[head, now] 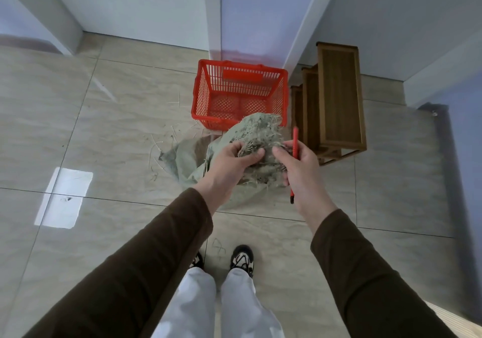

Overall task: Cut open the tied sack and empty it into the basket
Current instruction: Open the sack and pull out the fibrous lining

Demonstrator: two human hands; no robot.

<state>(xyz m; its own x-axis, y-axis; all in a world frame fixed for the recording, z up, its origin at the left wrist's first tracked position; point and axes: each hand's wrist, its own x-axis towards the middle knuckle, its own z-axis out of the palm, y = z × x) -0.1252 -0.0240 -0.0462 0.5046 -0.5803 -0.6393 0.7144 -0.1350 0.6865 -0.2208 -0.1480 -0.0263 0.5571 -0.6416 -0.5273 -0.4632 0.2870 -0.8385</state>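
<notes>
A grey-green woven sack [187, 160] stands on the tiled floor in front of me, its frayed top bunched up. My left hand [234, 160] grips the bunched top from the left. My right hand [300, 168] pinches the frayed top from the right while holding a red utility knife [295, 141] upright against the palm. The red plastic basket [206, 97] sits on the floor just beyond the sack, and I see nothing inside it.
A set of stepped wooden stools [339, 97] stands right of the basket, close to my right hand. White walls and a door frame [214, 11] rise behind the basket. Loose straw fibres [156, 149] lie left of the sack. My feet [242, 259] are below.
</notes>
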